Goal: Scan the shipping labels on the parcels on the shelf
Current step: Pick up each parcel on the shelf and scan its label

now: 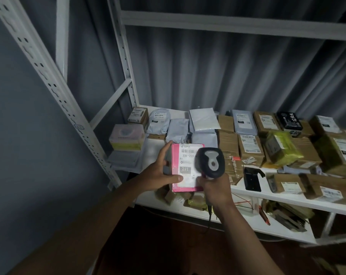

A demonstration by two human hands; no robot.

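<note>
shelf post: the white metal shelf (247,192) stands against a grey wall, with its holey post on the far left.
pastel boxes: a small stack of pastel boxes (126,136) sits at the left end of the shelf, near the post.
left hand: the left hand (160,171) holds the pink box (185,169) up off the shelf. its fingers are spread along the left edge and the thumb presses on the front near the bottom. i think it tips the box so the label faces up.
label: the shipping label (187,165) is stuck on the front of the pink box, with a barcode at the top and "231" below.
right hand: the right hand (214,188) has its fingers curled tight round the handle of the barcode scanner (210,162). the scanner head hangs just over the right side of the label, most likely to read the barcode.
other parcels: grey bags (202,121) lie behind the pink box, brown boxes (249,147) lie further right, all label-up, likely so they are easy to scan.
black holder: a black holder (252,180) sits on the shelf edge to the right, maybe for the scanner.
</note>
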